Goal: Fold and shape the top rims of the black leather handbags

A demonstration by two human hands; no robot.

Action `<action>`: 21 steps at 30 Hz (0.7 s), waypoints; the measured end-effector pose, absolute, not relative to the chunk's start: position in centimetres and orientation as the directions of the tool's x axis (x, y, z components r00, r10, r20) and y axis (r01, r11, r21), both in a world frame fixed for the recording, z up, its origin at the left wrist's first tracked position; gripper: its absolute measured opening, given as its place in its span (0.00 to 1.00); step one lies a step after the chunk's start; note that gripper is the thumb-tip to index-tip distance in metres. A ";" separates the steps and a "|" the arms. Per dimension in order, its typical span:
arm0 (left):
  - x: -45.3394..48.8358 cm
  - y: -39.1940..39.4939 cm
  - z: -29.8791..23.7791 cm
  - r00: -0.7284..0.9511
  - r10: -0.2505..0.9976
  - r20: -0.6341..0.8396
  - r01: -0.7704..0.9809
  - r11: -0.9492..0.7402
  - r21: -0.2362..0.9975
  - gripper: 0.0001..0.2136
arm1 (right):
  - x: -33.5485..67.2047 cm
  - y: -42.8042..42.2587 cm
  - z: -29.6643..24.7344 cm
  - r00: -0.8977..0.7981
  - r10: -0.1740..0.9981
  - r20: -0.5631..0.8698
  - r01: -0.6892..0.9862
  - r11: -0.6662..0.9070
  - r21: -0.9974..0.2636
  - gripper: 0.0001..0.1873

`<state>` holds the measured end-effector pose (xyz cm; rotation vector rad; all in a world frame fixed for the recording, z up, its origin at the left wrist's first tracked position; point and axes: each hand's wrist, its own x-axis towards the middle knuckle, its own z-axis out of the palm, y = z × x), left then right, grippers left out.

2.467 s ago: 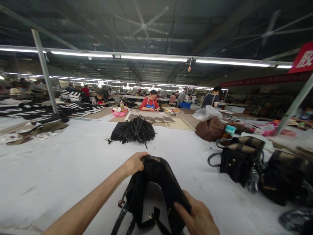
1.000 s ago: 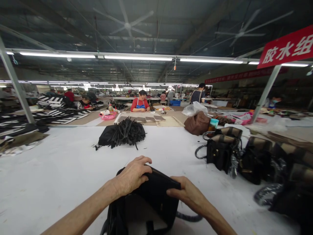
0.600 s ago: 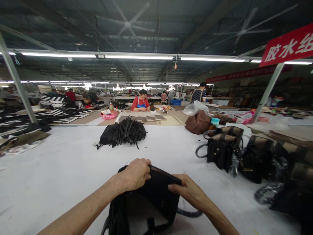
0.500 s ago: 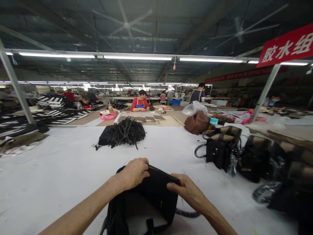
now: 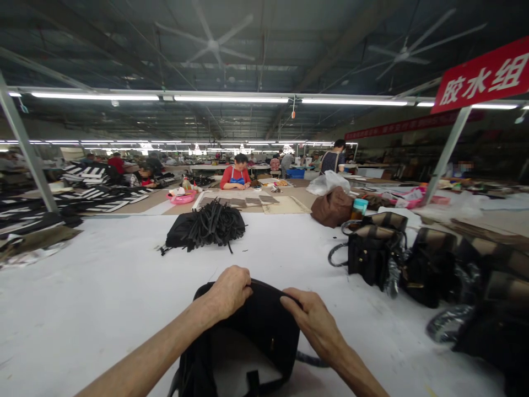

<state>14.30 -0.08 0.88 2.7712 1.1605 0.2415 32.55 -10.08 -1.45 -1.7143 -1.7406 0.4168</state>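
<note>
A black handbag [image 5: 275, 325] stands at the near edge of the white tabletop, its mouth towards me and its pale inside partly in sight. My left hand [image 5: 230, 291] is closed over the far rim, fingers curled round the edge. My right hand [image 5: 311, 314] pinches the same rim farther right, thumb on the inner side and fingers outside. Beside my right wrist a wrapped handle [image 5: 312, 360] sticks out from the bag. The bag's lower part is cut off by the frame.
Ahead lies a black bundle of strips [image 5: 212, 225]. Finished-looking black bags [image 5: 370, 253] with plastic-wrapped handles line the right side. Behind them are a brown cloth [image 5: 333, 207] and a teal-lidded jar [image 5: 359, 208]. A person in red [image 5: 235, 175] sits across the table.
My right hand has slid a little to the left along the rim, and the rim now bows in a rounder curve. My left hand keeps its hold.
</note>
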 end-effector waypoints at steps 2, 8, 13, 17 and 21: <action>14.5 -0.2 0.9 0.674 0.734 0.084 0.714 -0.676 0.182 0.09 | 32.5 -10.1 -1.3 0.076 0.970 0.232 0.811 0.076 -0.580 0.17; 14.7 -0.5 1.1 0.660 0.746 0.088 0.727 -0.663 0.177 0.09 | 31.6 -9.0 -0.1 0.042 0.975 0.220 0.960 0.021 -0.279 0.15; 14.9 -0.8 1.6 0.641 0.765 0.060 0.751 -0.642 0.156 0.10 | 29.6 -7.5 -0.1 0.001 0.976 0.216 0.995 0.021 -0.099 0.10; 14.6 -0.8 1.9 0.656 0.754 0.041 0.737 -0.651 0.180 0.10 | 29.1 -7.1 -0.6 -0.005 0.965 0.261 0.999 0.019 -0.050 0.11; 13.7 -0.7 1.8 0.735 0.675 0.062 0.643 -0.723 0.251 0.07 | 29.4 -7.0 -0.6 -0.015 0.965 0.262 1.000 0.020 -0.016 0.12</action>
